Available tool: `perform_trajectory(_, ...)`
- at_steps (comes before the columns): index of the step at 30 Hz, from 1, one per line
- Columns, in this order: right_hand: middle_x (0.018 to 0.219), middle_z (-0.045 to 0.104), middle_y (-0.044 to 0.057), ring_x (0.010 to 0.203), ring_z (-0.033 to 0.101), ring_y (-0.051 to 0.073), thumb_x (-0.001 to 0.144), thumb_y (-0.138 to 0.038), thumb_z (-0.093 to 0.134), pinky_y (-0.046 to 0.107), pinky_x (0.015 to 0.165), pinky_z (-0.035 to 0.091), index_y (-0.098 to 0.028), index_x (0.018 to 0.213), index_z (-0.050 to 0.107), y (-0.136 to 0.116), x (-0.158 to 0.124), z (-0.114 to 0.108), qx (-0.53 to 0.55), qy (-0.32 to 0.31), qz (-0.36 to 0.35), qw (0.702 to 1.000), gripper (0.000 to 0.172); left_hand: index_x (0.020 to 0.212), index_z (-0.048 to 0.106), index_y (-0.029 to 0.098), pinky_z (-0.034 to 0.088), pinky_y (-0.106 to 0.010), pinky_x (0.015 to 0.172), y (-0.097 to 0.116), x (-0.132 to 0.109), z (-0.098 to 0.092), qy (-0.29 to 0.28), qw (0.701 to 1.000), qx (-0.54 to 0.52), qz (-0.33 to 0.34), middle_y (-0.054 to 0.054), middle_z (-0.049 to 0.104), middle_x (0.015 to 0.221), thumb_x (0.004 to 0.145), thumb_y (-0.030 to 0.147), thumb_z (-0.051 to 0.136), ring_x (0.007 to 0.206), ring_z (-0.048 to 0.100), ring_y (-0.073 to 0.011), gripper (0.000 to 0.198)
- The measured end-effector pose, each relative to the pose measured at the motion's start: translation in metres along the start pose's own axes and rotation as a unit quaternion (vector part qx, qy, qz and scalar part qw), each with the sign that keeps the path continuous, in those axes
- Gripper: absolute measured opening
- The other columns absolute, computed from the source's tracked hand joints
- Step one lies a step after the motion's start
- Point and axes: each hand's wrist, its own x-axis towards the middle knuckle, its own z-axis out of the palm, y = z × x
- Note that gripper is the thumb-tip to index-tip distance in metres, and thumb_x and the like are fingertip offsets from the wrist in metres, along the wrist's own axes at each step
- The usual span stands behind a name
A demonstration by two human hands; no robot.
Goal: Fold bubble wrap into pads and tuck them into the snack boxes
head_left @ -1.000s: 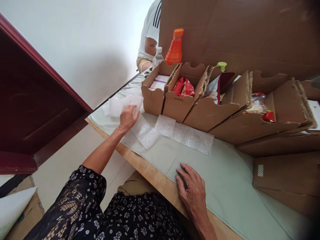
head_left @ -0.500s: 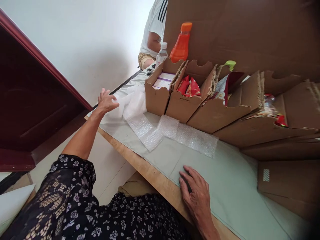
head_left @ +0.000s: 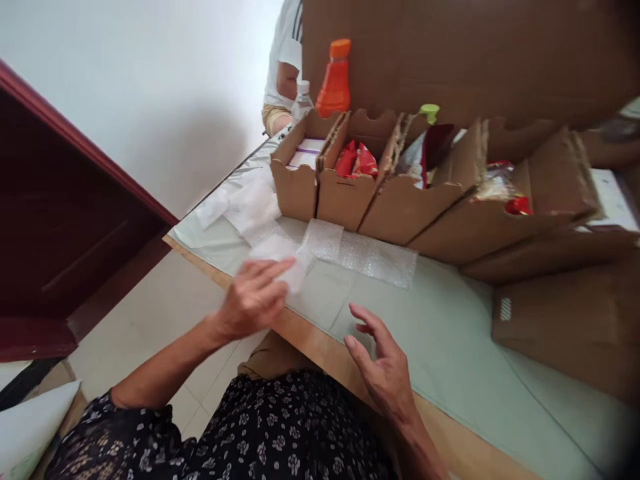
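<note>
My left hand [head_left: 253, 298] hovers over the table's near edge, its fingers pinched on a thin white foam sheet [head_left: 280, 257]. My right hand [head_left: 383, 363] is lifted just above the pale green table cover [head_left: 450, 353], fingers apart and holding nothing. Clear bubble wrap pieces [head_left: 360, 252] lie flat past both hands. More white foam sheets [head_left: 245, 203] are piled at the table's far left. Behind the wrap stands a row of open cardboard boxes [head_left: 345, 197]; one holds red packets [head_left: 356, 161].
A large closed cardboard box [head_left: 570, 327] sits at the right. An orange bottle [head_left: 334, 80] and a clear water bottle [head_left: 302, 101] stand behind the boxes, before a tall cardboard wall. Another person in a white shirt [head_left: 283, 60] sits at the far end. A dark red door [head_left: 60, 220] is at the left.
My left hand came back from the foam pile at the far left toward me, now holding one white sheet. My right hand lifted off the cover and spread its fingers.
</note>
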Motion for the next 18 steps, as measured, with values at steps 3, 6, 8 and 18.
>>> perform_trajectory(3, 0.151, 0.060, 0.015, 0.132, 0.064, 0.029, 0.089, -0.054, 0.073, 0.043, 0.100, 0.059, -0.027, 0.155, 0.046, -0.006, 0.000, -0.015, 0.127, -0.003, 0.088, 0.988, 0.076, 0.086, 0.068, 0.020, 0.050, -0.045, 0.099, 0.052, 0.005, 0.049, -0.122, 0.973, -0.077, 0.178, -0.012, 0.058, 0.155, 0.088, 0.016, 0.057, 0.130, 0.059, -0.0305, 0.012)
perform_trajectory(6, 0.139, 0.069, 0.012, 0.123, 0.068, 0.028, 0.083, -0.053, 0.078, 0.043, 0.100, 0.058, -0.024, 0.146, 0.058, 0.003, -0.011, -0.036, 0.118, 0.014, 0.159, 0.980, 0.072, 0.102, 0.070, 0.015, 0.047, -0.047, 0.105, 0.088, 0.006, 0.081, -0.216, 0.915, -0.125, 0.318, -0.016, 0.060, 0.150, 0.090, 0.022, 0.061, 0.135, 0.055, -0.0319, 0.016)
perform_trajectory(8, 0.115, 0.078, 0.009, 0.103, 0.074, 0.025, 0.086, -0.049, 0.073, 0.040, 0.091, 0.060, -0.022, 0.121, 0.073, 0.009, -0.024, -0.049, 0.073, 0.055, 0.191, 0.977, 0.045, 0.106, 0.069, 0.015, 0.046, -0.048, 0.109, 0.102, 0.005, 0.087, -0.235, 0.895, -0.131, 0.354, -0.015, 0.066, 0.140, 0.094, 0.022, 0.060, 0.130, 0.058, -0.0304, 0.017)
perform_trajectory(18, 0.101, 0.078, 0.011, 0.091, 0.070, 0.027, 0.092, -0.050, 0.062, 0.043, 0.085, 0.058, -0.019, 0.109, 0.074, 0.032, -0.075, -0.103, -0.149, 0.288, 0.188, 0.927, 0.037, 0.101, 0.068, 0.015, 0.047, -0.057, 0.108, 0.093, 0.033, 0.096, -0.155, 0.938, -0.052, 0.304, -0.015, 0.073, 0.116, 0.094, 0.008, 0.055, 0.113, 0.065, -0.0305, 0.017)
